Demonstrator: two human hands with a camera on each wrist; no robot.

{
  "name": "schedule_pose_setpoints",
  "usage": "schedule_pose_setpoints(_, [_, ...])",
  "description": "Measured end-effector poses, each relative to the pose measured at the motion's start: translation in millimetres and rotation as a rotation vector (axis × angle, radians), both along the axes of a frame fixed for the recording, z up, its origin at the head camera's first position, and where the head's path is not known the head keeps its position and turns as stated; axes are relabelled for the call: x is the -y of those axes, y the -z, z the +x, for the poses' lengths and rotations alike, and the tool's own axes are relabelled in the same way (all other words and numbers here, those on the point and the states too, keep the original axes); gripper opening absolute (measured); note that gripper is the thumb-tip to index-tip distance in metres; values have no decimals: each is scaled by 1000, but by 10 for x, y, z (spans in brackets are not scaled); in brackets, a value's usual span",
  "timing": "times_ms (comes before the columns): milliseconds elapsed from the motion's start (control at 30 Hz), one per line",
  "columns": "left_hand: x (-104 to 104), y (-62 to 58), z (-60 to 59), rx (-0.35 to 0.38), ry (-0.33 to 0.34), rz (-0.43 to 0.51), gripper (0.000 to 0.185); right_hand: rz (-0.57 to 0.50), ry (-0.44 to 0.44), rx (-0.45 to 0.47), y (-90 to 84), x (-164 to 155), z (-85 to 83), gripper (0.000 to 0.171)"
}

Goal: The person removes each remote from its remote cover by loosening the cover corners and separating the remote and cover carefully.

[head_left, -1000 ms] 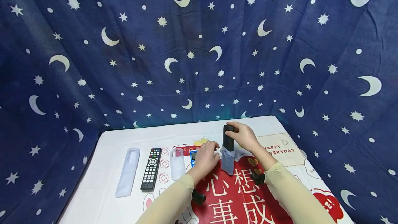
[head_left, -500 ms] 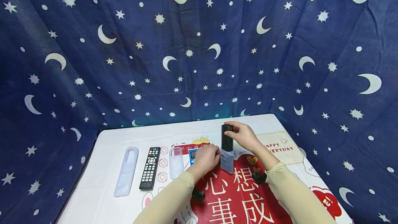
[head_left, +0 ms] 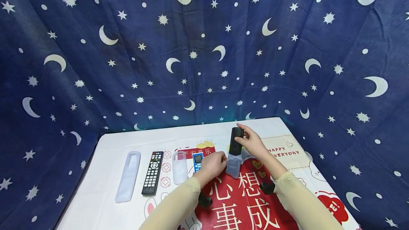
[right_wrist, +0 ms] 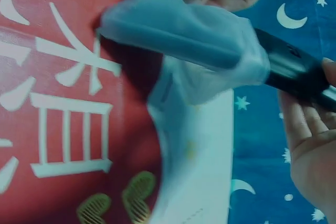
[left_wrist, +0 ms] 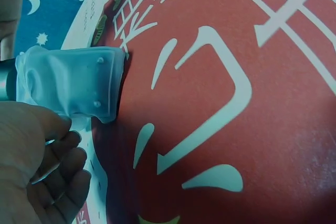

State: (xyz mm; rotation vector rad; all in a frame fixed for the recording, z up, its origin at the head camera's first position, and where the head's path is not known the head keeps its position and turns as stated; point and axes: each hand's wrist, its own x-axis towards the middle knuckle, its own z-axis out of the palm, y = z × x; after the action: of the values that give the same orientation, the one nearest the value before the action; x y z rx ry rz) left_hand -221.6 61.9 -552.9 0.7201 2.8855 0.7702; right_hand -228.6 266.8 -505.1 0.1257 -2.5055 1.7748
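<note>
Here, you stand the black remote [head_left: 235,141] upright over the red patch of the table mat [head_left: 281,148], its lower end inside a translucent silicone sleeve [head_left: 233,166]. Your right hand [head_left: 252,143] curls round the remote's upper end; your left hand [head_left: 213,164] pinches the sleeve's rim. The fitting looks about half done; seating it calls for holding the sleeve firm against a downward push. Left of the sleeve lie a small blue-faced remote [head_left: 197,160] and another clear sleeve [head_left: 180,167].
</note>
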Motion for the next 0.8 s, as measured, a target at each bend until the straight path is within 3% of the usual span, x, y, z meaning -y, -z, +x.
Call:
schedule_pose_setpoints(100, [-16,6,-14,15,-5,27,6,-106,-7,41,58,-15,-5,67])
schedule_pose_setpoints(267, [-28,14,-13,81,-49,59,11,-192,8,94,74,-9,-5,53])
schedule_pose_setpoints(400, [-10,-33,-4,205,-51,129,25,-187,70,89,22,-20,-40,48])
schedule_pose_setpoints(467, [0,-77,3,336,-31,246,30,-177,103,96,-20,-35,-63,49])
schedule_pose_setpoints(533, [1,-113,11,524,-20,425,32,-179,117,114,-66,-48,-81,50])
schedule_pose_setpoints(667, [-2,-162,32,842,-50,752,33,-186,114,127,-116,-43,-104,52])
schedule_pose_setpoints(800, [-3,-194,43,947,-71,851,36,-209,85,121,-117,-29,-125,52])
